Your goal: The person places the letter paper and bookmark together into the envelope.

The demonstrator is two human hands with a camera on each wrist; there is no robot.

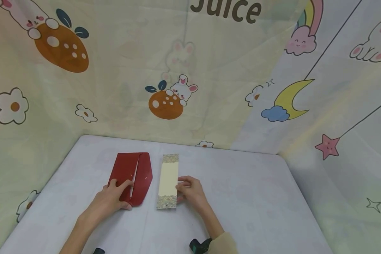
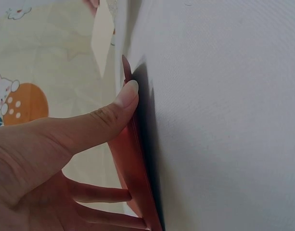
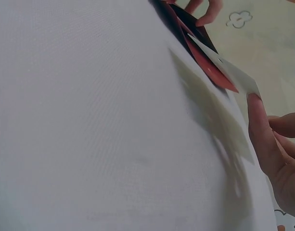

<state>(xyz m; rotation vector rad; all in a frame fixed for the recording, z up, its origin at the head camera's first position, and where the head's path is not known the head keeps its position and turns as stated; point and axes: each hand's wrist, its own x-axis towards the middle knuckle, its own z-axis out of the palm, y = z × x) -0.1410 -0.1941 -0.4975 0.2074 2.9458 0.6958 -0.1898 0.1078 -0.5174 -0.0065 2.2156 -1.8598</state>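
Note:
A red envelope (image 1: pixel 124 173) lies on the left half of the table with its pointed flap folded out to the right. My left hand (image 1: pixel 109 197) holds it, thumb at the near edge and fingers spread over its face; the index fingertip is at the slit beside the flap. To the right of the envelope, my right hand (image 1: pixel 192 192) pinches a long cream card (image 1: pixel 168 178) with patterned bands at both ends by its right edge. In the right wrist view the card (image 3: pixel 234 72) is tilted above the table, its shadow below.
The white table (image 1: pixel 241 197) has rounded far corners. Cloth printed with cartoon rabbits and flowers (image 1: pixel 120 88) hangs behind it and at both sides. A dark wrist device (image 1: pixel 200 246) shows by the right sleeve.

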